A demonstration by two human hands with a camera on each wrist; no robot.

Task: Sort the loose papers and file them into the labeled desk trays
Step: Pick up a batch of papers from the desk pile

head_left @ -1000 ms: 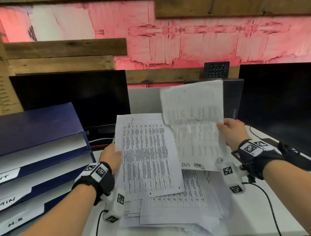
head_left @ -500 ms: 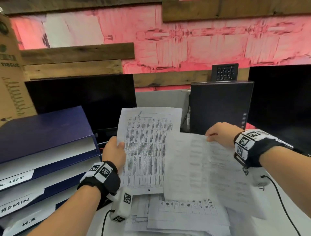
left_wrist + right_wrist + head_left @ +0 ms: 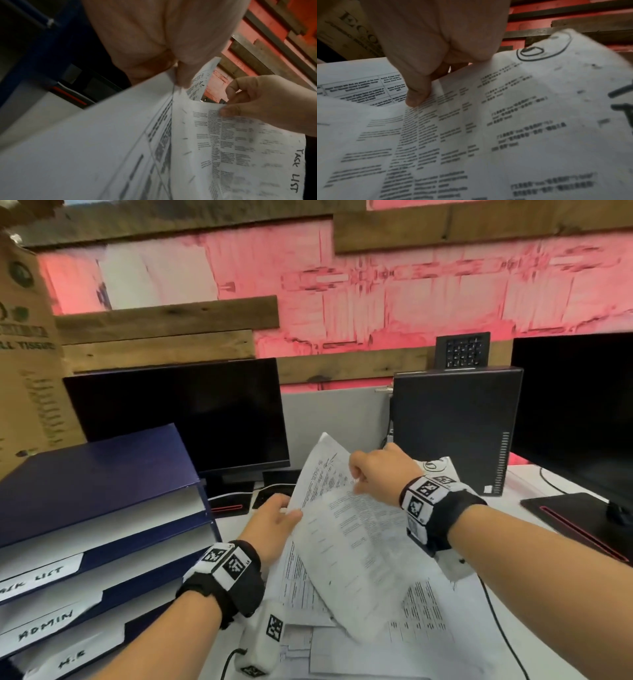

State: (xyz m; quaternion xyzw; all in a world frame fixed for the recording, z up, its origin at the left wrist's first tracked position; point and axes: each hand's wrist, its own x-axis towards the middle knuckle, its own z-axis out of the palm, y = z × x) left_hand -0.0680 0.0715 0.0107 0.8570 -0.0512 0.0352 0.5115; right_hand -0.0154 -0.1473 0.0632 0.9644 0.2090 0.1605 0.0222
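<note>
- Head view: the right hand pinches the top edge of a printed sheet, held slanted above the loose paper pile on the white tabletop.
- The left hand holds the left edge of a second printed sheet, which stands tilted up just behind the first; the two sheets overlap between the hands.
- Left wrist view: the left hand's thumb presses on the second sheet's edge, so this hand is closed on paper; the first sheet shows the handwritten words "TASK LIST" along its margin, and the right hand pinches it between thumb and forefinger.
- Right wrist view: the right thumb lies on the printed face of the first sheet, with curled fingers behind it.
- The blue stacked desk trays stand at the left of the tabletop, well apart from the held sheets; white labels read "ADMIN" and "H.R", and the topmost label is partly cut off.
- Dark monitors and a black computer case stand behind the papers.
</note>
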